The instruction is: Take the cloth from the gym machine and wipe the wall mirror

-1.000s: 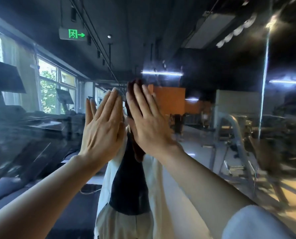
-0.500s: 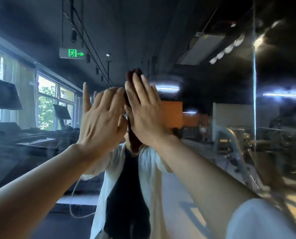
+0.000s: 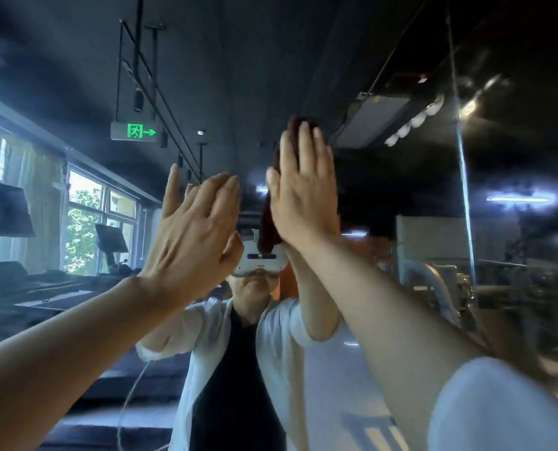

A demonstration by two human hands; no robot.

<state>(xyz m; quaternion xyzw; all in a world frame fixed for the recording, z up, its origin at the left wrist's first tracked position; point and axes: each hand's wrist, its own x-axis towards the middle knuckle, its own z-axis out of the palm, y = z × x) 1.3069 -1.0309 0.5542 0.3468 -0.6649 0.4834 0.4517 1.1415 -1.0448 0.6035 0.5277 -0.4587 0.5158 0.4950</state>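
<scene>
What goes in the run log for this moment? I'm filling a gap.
stage: wiping | right hand: presses cloth flat on mirror | left hand: open

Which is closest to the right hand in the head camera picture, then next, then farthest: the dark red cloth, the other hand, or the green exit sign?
1. Dark red cloth, pressed under the right hand.
2. Left hand, just beside it on the left.
3. Green exit sign, far up left near the ceiling.

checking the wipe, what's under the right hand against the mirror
A dark red cloth lies between the right hand and the wall mirror; its edges show above the fingertips and below the thumb. The middle of the cloth is covered by the palm.
</scene>
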